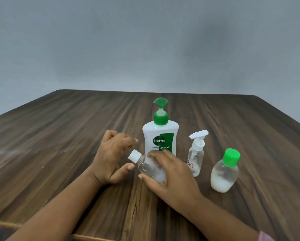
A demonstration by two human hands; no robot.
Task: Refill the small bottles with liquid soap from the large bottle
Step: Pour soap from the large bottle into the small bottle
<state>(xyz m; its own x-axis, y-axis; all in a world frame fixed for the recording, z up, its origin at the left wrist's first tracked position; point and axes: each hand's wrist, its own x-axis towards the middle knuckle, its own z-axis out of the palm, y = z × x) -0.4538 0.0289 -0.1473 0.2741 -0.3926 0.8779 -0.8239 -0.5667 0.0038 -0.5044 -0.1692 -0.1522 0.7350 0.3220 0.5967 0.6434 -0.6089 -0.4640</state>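
Head view: a person is working at a wooden table (pixel 58 136), bottles standing within reach.
Right hand (pixel 170 173): gripping the clear bottle (pixel 149 168) round its body, tilting it so the white cap (pixel 135 156) is pointing toward the other hand.
Left hand (pixel 109 157): hovering loosely spread, holding nothing, thumb just beside the cap; probably readying to unscrew it.
Large bottle (pixel 160 138): standing upright just behind the hands, pump fitted, untouched.
Pump bottle (pixel 196 159): standing to the right, waiting.
Green-capped bottle (pixel 224 173): standing furthest right, showing white liquid in its lower part.

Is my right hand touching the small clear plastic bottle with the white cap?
Touching. The head view shows the right hand gripping the tilted clear bottle, fingers above, thumb below.
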